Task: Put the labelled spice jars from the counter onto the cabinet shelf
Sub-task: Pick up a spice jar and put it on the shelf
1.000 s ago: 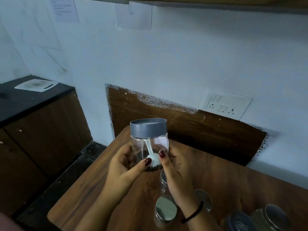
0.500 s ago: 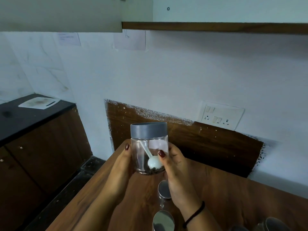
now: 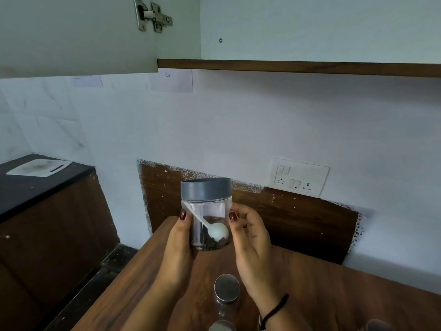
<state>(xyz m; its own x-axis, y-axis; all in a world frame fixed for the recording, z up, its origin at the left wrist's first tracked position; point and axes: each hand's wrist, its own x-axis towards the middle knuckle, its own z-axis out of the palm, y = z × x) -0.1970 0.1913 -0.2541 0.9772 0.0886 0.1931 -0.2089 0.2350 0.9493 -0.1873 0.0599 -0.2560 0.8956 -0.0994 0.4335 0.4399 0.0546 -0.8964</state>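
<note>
We grip the jar (image 3: pixel 206 218) w/ both hands: left hand (image 3: pixel 177 249) on its left side, right hand (image 3: pixel 250 242) on its right. Both thumbs are at the front edges, and the other fingers go round the back where we can't see them. A sec ago the left thumb lay across the front of the glass; now it has slid to the side, so the front is bare. The jar is up in the air, upright, a bit higher over the bench (image 3: pixel 334 295) than before. Its grey lid (image 3: pixel 205 188) is on. Inside, a white spoon (image 3: pixel 216 231) leans on some dark bits (image 3: pixel 210 244) at the bottom. We can't see a label from here. The shiny-lid jars (image 3: pixel 226 289) sit on the bench, just under our wrists, not picked up yet. The big change is our head: it has tipped up. A sec ago we saw mostly wall, and now the shelf (image 3: pixel 298 67) edge and the open cabinet door (image 3: pixel 71 37) w/ its hinge (image 3: pixel 152 15) fill the top. The shelf is well above the jar. We think that means looking at the jar is done and the lift has begun. So it's prob. jar no. 1 going up, w/ the rest left to do.
</note>
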